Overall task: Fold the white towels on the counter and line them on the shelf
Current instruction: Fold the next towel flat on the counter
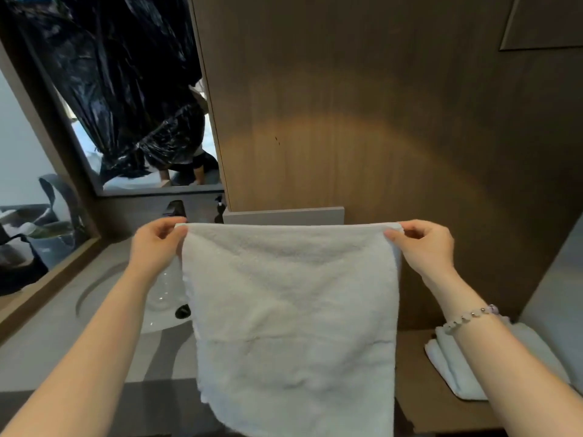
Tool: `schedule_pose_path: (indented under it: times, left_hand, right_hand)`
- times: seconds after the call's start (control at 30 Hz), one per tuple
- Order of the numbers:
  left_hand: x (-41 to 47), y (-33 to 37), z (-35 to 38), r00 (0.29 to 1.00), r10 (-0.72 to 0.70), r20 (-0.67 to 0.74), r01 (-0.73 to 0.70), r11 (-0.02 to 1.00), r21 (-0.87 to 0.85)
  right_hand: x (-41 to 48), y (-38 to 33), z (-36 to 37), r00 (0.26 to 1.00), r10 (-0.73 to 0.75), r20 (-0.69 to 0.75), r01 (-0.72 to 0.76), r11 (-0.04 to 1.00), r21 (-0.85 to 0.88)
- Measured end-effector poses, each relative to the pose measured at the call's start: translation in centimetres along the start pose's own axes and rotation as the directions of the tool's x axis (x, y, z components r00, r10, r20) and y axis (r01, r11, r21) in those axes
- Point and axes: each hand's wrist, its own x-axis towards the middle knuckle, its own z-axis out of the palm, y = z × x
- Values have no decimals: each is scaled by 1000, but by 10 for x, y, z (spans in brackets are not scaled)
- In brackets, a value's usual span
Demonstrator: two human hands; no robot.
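Note:
A white towel (290,310) hangs spread out in front of me, held up by its two top corners. My left hand (157,244) pinches the top left corner and my right hand (422,244) pinches the top right corner. The towel's lower edge hangs down over the grey counter (63,335). A folded white towel (454,367) lies on the wooden shelf (416,389) at the lower right, partly hidden by my right forearm.
A white sink basin (164,301) is set in the counter, with a black tap (175,209) behind it. A mirror (126,89) covered with black plastic stands at the back left. A wooden wall panel (378,121) rises straight ahead. Dark bags (34,234) sit at the far left.

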Motion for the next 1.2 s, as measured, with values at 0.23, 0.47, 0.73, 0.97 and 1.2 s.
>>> schedule_pose_path:
  times: [0.23, 0.47, 0.73, 0.97, 1.2]
  left_hand:
    - [59, -45, 51, 993, -78, 84, 68, 991, 116]
    - [104, -85, 99, 956, -270, 114, 263, 962, 67]
    - [139, -136, 156, 898, -431, 90, 426, 902, 73]
    - [156, -183, 194, 870, -492, 33, 483, 863, 148]
    - [160, -201, 204, 863, -504, -35, 501, 846, 182]
  right_hand:
    - [42, 27, 66, 985, 133, -106, -145, 983, -112]
    - [86, 58, 115, 974, 210, -89, -222, 964, -148]
    - [139, 117, 174, 947, 322, -21, -315, 910, -270]
    - [162, 168, 217, 890, 456, -7, -434, 843, -318]
    - [172, 190, 241, 865, 496, -81, -493, 810, -318]
